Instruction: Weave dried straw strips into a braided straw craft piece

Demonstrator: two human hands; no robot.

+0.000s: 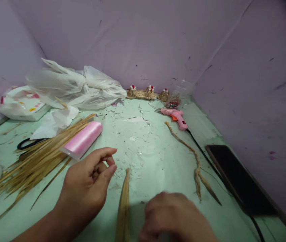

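A flat dried leaf strip (pixel 124 205) lies on the pale green table (pixel 148 148), pointing away from me between my hands. My left hand (pixel 88 183) hovers just left of the strip's tip, fingers curled with thumb and forefinger close together; nothing shows in it. At the bottom edge my right hand (pixel 174 218) is blurred and closed beside the strip's lower part; whether it grips the strip is unclear. A bundle of dried straw (pixel 35 161) lies to the left, with a pink ribbon roll (pixel 83 139) resting on it.
A braided straw cord (pixel 192 156) runs along the right. Behind it lie a pink glue gun (pixel 175 116) with a black cable, small straw ornaments (pixel 148 92) and a cup of beads (pixel 172 104). A dark phone (pixel 239 178) lies far right. Plastic bags (pixel 77 87) and scissors (pixel 27 144) sit at left.
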